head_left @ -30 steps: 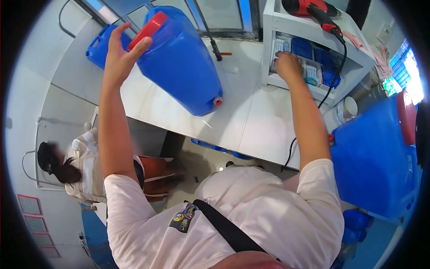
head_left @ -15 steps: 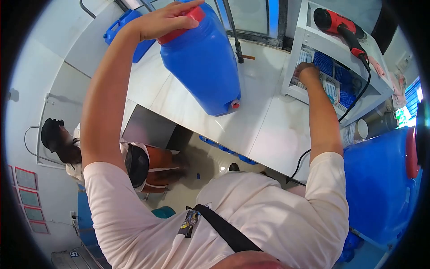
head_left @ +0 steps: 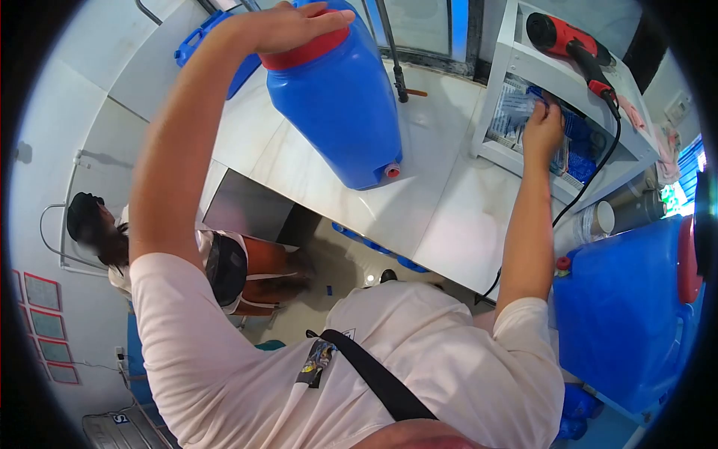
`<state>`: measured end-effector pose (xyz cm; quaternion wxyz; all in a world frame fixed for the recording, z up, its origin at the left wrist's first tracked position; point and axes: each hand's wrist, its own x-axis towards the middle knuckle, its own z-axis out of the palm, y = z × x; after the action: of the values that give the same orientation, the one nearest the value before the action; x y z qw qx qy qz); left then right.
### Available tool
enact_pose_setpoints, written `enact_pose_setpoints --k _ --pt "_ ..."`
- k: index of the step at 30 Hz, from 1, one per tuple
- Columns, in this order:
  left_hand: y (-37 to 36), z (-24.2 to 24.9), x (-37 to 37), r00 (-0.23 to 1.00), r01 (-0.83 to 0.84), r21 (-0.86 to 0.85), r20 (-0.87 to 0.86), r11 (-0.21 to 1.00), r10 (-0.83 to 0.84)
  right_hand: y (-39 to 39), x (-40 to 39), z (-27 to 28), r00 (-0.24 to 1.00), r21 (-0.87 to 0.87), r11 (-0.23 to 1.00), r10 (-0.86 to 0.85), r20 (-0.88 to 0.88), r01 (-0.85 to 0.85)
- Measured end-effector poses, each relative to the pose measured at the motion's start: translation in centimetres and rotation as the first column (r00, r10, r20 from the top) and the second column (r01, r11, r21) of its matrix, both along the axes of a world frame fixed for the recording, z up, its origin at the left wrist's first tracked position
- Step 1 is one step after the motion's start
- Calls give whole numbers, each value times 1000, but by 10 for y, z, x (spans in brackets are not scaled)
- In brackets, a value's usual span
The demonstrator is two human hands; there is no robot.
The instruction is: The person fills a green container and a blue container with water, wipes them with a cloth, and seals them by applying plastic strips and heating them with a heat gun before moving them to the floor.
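My left hand (head_left: 295, 28) lies across the red lid (head_left: 310, 51) of a large blue plastic jug (head_left: 333, 112), fingers stretched out over the top. The jug stands on the white counter, with a small red-ringed spout (head_left: 392, 171) low on its near side. Inside the white shelf unit (head_left: 499, 153), my right hand (head_left: 546, 123) has its fingers curled together among packets. Blue and clear plastic (head_left: 516, 101) shows at its fingertips, too blurred to name.
A red and black heat gun (head_left: 568, 41) lies on the shelf unit, its black cord hanging down past the front. Another blue jug (head_left: 624, 314) stands at right, and a blue can (head_left: 206, 45) at back left. A person in a black cap (head_left: 86, 217) is bent down at left.
My right hand has shifted right inside the shelf, from the left-hand packets towards the blue ones. My left hand has slid a little farther across the lid.
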<state>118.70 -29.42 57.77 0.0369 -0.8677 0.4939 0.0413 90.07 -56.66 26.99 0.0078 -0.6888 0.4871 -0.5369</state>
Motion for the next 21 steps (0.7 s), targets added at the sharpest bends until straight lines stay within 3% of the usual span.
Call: enact_pose_setpoints --k 1,2,4,5,7,8,9,10,11,13,17,19,21 --pt "2 13 -3 998 12 148 -62 989 -3 17 -8 10 989 23 995 98 112 -101" --pt "2 13 4 998 13 144 -60 989 -5 34 -14 17 956 34 979 190 225 -202" --pt "-1 8 36 967 -254 115 37 960 252 63 -22 19 924 31 970 222 310 -243" --pt "1 4 56 968 -252 115 39 961 249 77 -25 20 885 29 958 251 391 -285" --pt "6 -4 86 932 58 -117 363 991 -12 109 -33 27 877 41 950 268 399 -310" --pt "6 -6 79 931 64 -114 366 991 -18 122 -36 28 867 52 940 289 405 -337" --pt "8 -12 72 884 370 -118 349 921 -310 131 -39 26 868 53 941 285 407 -334" --pt "11 -16 63 751 636 -130 332 760 -571 139 -41 25 848 74 920 319 423 -384" --pt "12 -19 57 751 636 -132 331 761 -571 145 -44 24 826 92 897 353 440 -433" --pt "10 -20 47 831 543 -158 -37 824 -555 152 -48 18 824 91 889 372 428 -448" --pt "11 -33 41 894 432 -215 -26 876 -447 163 -50 4 779 101 850 418 468 -517" --pt "14 -35 27 954 259 -251 -82 933 -287 170 -48 4 782 126 842 416 465 -524" --pt "23 -14 -15 974 208 -183 -50 961 -220 176 -44 3 783 148 834 417 462 -532"
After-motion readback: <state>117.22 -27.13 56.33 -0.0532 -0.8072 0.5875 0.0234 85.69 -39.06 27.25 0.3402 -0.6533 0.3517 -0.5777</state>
